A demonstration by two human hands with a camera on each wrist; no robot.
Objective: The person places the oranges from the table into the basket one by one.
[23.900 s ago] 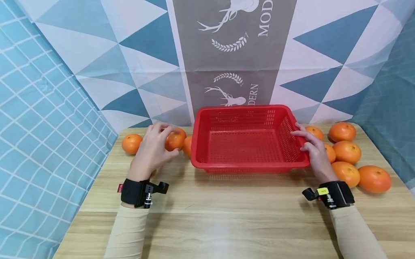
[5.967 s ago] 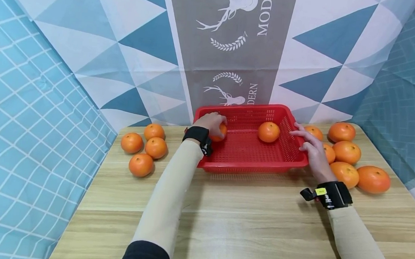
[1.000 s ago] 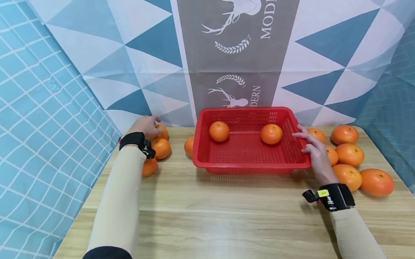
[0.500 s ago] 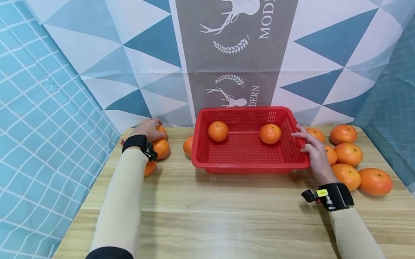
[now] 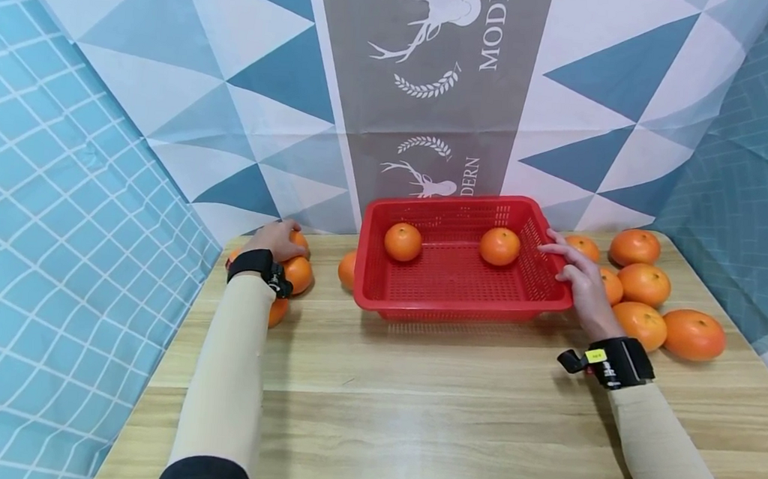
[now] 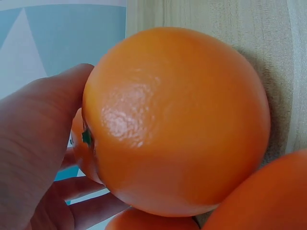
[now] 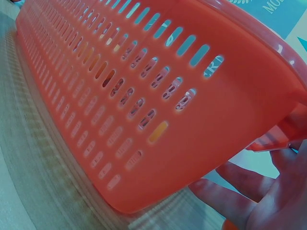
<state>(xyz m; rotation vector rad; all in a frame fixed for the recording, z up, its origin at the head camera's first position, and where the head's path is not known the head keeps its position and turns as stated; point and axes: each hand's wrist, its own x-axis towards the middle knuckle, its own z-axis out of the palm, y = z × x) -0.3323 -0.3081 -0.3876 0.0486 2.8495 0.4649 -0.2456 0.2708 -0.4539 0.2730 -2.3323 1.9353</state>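
Grabbing an orange (image 5: 299,242) left of the red basket (image 5: 460,306), we reckon; our left hand (image 5: 274,240) looks curled round it, contact kinda half-hidden. Our right hand (image 5: 581,279) grips the basket's right end. Next move calls for a snug hold.

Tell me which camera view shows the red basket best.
The head view: the red basket shows nearly whole, two oranges inside, the right hand covering part of one end. The right wrist view shows its slotted side close up, cropped; the left wrist view, none.
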